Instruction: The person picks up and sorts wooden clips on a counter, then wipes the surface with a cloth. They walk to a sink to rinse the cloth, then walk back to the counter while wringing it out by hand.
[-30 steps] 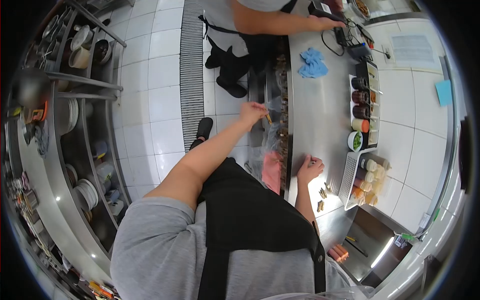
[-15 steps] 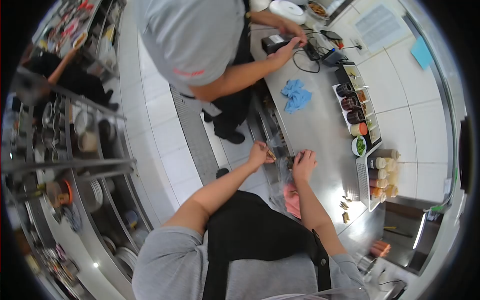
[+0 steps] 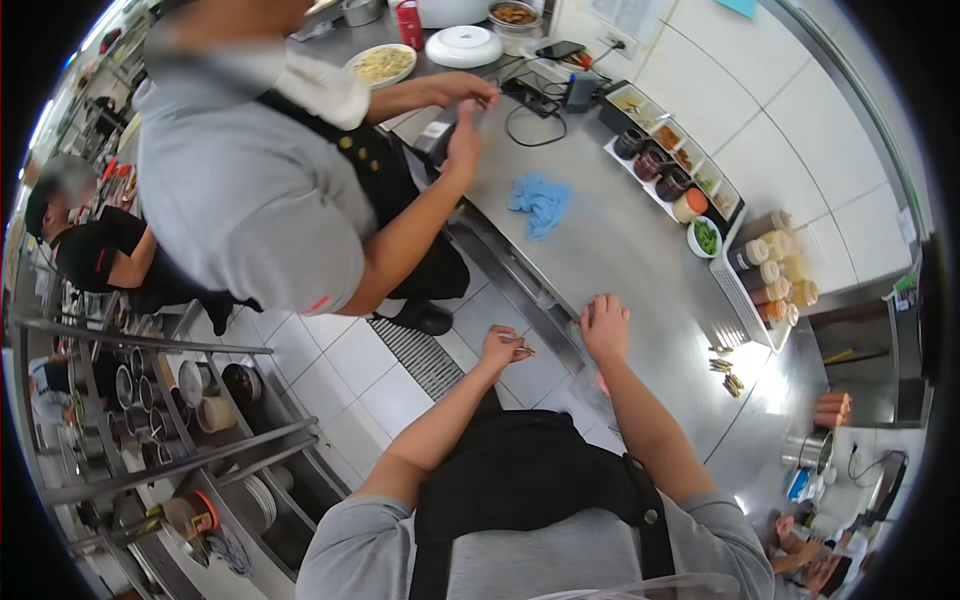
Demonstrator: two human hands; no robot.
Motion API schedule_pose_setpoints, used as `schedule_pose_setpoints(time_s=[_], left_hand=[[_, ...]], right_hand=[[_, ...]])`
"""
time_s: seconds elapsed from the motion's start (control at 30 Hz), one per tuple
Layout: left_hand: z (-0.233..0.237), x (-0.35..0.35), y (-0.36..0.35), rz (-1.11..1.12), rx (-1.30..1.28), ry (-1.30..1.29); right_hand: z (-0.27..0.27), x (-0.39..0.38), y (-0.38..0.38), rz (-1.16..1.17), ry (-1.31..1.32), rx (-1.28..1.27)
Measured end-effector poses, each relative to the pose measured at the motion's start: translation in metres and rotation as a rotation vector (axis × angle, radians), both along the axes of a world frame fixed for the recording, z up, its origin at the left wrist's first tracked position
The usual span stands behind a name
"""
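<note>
Left hand (image 3: pixel 503 350) pinches one small brownish piece (image 3: pixel 528 350), seemingly a holding step, any next move calling for a firm pinch, while right hand (image 3: pixel 606 328) lies at the counter (image 3: pixel 640 262) edge rightward, grip undeterminable, two small piles (image 3: pixel 734 385) farther right, one blue cloth (image 3: pixel 541 205) ahead.

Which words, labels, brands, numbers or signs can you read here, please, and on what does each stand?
None is legible.
Grey sleeve: red print, too small.
Wall sheet: too blurred.
Dark box: white label, too small.
Red container: too blurred.
</note>
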State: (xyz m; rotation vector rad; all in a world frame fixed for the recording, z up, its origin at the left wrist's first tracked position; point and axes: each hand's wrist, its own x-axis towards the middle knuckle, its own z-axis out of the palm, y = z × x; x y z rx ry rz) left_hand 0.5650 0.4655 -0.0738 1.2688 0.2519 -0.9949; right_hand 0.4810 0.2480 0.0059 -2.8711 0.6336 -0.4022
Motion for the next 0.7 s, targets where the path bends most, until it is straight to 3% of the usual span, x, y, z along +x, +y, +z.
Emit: schedule_pose_setpoints(time_s=[0.53,0.7], left_hand=[[-0.021,0.001,0.072,0.136,0.032,-0.01],[-0.021,0.005,0.07,0.261,0.027,-0.143]], right_hand=[[0.0,0.0,0.001,-0.002,-0.03,0.018],[0.0,0.0,0.002,0.008,-0.059,-0.012]])
